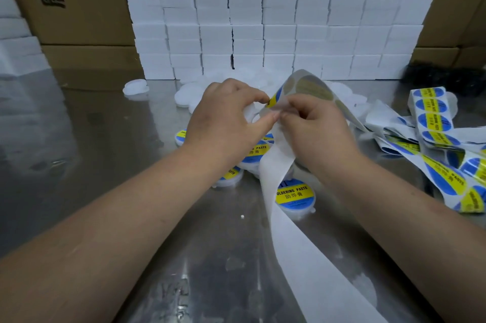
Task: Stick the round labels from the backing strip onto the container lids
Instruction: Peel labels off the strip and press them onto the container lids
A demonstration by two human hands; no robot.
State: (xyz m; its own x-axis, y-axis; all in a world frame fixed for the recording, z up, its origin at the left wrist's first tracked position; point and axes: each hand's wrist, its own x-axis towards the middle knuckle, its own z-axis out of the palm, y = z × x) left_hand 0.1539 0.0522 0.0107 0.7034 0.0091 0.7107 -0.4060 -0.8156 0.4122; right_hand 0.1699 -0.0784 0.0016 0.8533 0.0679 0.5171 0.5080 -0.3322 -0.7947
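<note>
A white backing strip runs from the bottom of the view up between both hands, then arches over towards the right. My right hand pinches the strip at its bend. My left hand pinches the edge of a blue and yellow round label that stands partly off the strip. Under the hands lie several white containers with labelled lids; one reads "SOLDERING PASTE". Unlabelled white lids lie further back.
The steel table carries a tangled heap of label strip at the right. A wall of white boxes stands behind, with cardboard cartons at the left and right. A dark object sits at the far right.
</note>
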